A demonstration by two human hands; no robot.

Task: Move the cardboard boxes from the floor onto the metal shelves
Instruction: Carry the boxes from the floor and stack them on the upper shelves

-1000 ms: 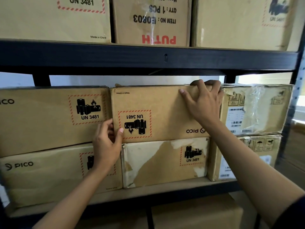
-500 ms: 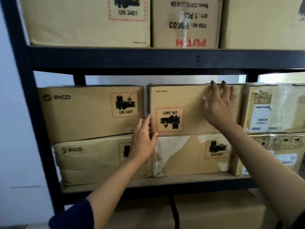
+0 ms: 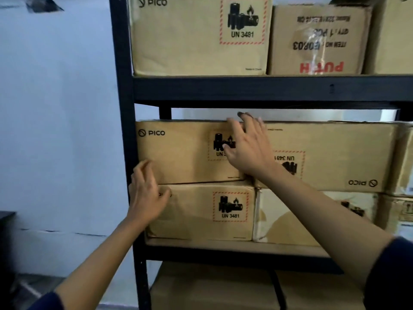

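Note:
The black metal shelf (image 3: 245, 89) holds stacked cardboard boxes. On the middle level an upper-left PICO box (image 3: 178, 153) lies on a lower-left box (image 3: 201, 215), beside an upside-down PICO box (image 3: 330, 157). My right hand (image 3: 245, 146) lies with spread fingers over the seam between the two upper boxes, fingertips at their top edge. My left hand (image 3: 147, 193) is at the left end of the left stack, fingers loosely bent against the box fronts near the shelf post; it holds nothing.
A torn white-patched box (image 3: 290, 220) sits under the upside-down one. More boxes fill the top level (image 3: 201, 41) and the bottom level (image 3: 212, 289). A pale wall (image 3: 55, 130) stands left of the shelf; a dark object (image 3: 6, 220) is at the far left.
Both hands have shifted left along the box fronts. The right hand left the middle box's right end for the seam; the left hand went to the left stack's end. The view swung left.

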